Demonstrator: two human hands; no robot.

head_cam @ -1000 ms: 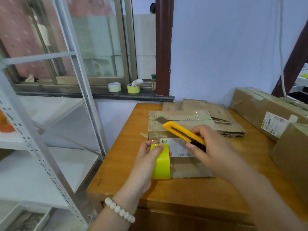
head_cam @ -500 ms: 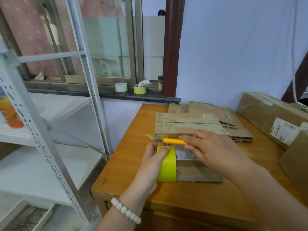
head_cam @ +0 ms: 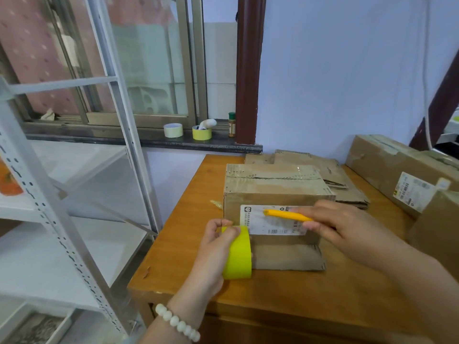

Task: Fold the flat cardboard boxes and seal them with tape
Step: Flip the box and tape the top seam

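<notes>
Bare table (head_cam: 188, 234) left of box (head_cam: 273, 189); flat cardboard (head_cam: 347, 192) crowds behind.

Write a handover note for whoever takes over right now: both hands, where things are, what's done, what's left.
Left hand grips the yellow tape roll at the box's near left corner.
Right hand holds the yellow utility knife across the box's white label.
Done: the box stands folded on the table, top seam taped.
Left: a near flap lies flat on the table, unsealed; probably cut the tape next. The flat cardboard stack behind the box awaits folding.
</notes>
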